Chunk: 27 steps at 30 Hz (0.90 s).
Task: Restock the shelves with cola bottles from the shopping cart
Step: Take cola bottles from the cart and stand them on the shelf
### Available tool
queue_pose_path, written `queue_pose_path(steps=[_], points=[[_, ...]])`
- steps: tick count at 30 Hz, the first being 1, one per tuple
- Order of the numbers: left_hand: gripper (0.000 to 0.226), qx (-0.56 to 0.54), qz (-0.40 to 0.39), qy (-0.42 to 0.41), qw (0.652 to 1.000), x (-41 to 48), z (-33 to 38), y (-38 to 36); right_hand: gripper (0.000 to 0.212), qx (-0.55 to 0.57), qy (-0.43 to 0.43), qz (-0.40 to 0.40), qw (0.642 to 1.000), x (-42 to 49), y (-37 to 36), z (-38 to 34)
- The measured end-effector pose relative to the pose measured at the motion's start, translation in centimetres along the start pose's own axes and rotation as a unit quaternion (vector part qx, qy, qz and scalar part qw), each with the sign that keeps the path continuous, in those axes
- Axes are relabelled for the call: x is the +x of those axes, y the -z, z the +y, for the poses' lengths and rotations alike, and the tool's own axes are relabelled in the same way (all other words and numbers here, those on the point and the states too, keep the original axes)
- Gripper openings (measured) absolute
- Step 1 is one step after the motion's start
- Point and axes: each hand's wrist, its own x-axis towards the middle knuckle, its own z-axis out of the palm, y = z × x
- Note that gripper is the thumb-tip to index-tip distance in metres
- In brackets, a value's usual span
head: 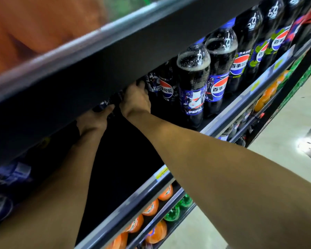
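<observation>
The single head-worn camera looks forward and down from close against the shelf, tilted so its edge runs diagonally, both forearms reaching away from the lens into the dark bay, the floor showing at lower right.

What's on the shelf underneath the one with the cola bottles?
Below the cola bottles, the lower shelf holds orange soda bottles, with green bottles lower still. Its left part is hidden behind the person's forearms and in deep shadow.
</observation>
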Motion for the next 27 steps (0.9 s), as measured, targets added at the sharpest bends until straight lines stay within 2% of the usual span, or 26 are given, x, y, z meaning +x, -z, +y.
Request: queue_pose_path(steps=[3,7,10,15,19,24,27], points=[[0.071,0.086,-0.069,0.028,0.994,-3.4,1.8,0.9,0.068,-0.020,-0.009,-0.031,0.999,-2.2,1.0,0.3],[0.072,0.209,-0.117,0.005,0.971,-9.5,0.8,4.1,0.044,-0.187,0.071,-0.111,0.973,-6.9,3.6,0.8],[0.061,0.288,-0.148,-0.017,0.946,-14.1,1.3,7.8,0.045,-0.284,0.103,-0.170,0.938,-10.6,7.3,0.7],[0.060,0.228,-0.214,0.015,0.950,-20.0,4.1,13.9,0.044,-0.304,0.093,-0.216,0.923,-16.9,13.7,0.7],[0.059,0.250,-0.225,-0.033,0.941,-24.8,6.6,17.0,0.050,-0.352,0.102,-0.226,0.903,-22.1,17.4,-0.1],[0.059,0.306,-0.251,-0.109,0.912,-31.9,9.2,19.7,0.042,-0.388,0.128,-0.220,0.886,-30.0,19.8,-2.6],[0.056,0.329,-0.263,-0.145,0.895,-36.6,9.0,21.3,0.047,-0.426,0.130,-0.217,0.868,-34.9,20.8,-2.9]])
